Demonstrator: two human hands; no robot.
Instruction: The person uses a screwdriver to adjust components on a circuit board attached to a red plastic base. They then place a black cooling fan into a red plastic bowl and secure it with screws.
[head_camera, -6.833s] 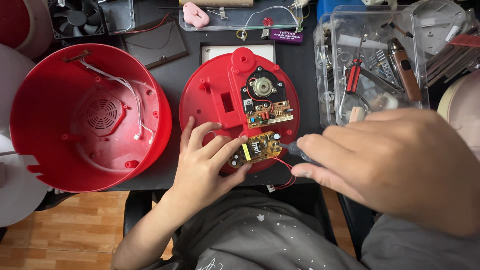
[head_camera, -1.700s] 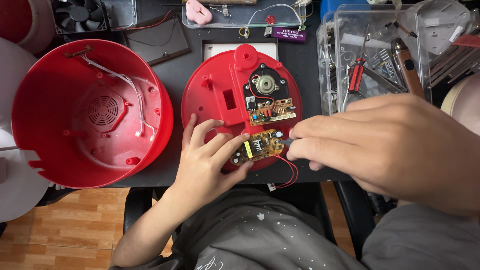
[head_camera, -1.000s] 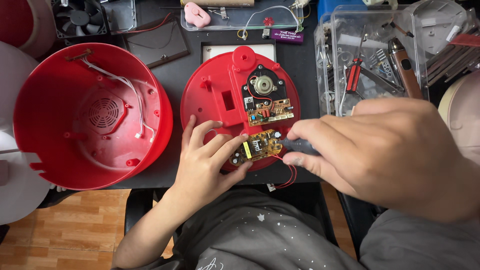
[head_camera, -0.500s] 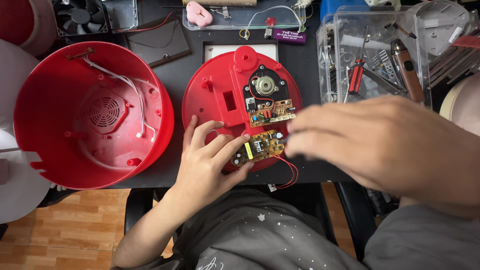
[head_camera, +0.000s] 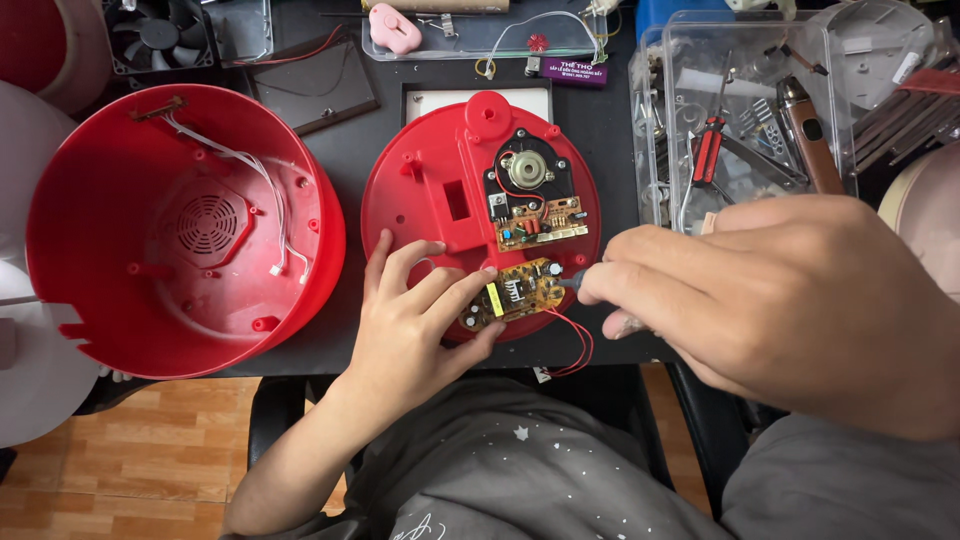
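While clutter crowds the back of the dark desk, the near part carries two red plastic pieces side by side. A deep red shell lies open side up on the left, with white wires trailing across its inside wall and a round vent grille at its bottom. Just right of it, apart from it by a narrow strip of desk, lies a round red base plate bearing a small motor, an upper circuit board and a lower yellow-brown circuit board near the plate's front edge. Behind stand a black fan, a clear tray with a pink item, and to the right a clear plastic box of tools, among them red-handled pliers.

The left hand lies spread and open, fingertips pressing the lower circuit board and the plate. The right hand is curled tight round a thin tool, most of it hidden; its dark tip meets the board's right end.

Red wires loop off the plate over the desk's front edge, above the person's lap. Open desk remains only between shell and plate and behind the shell.
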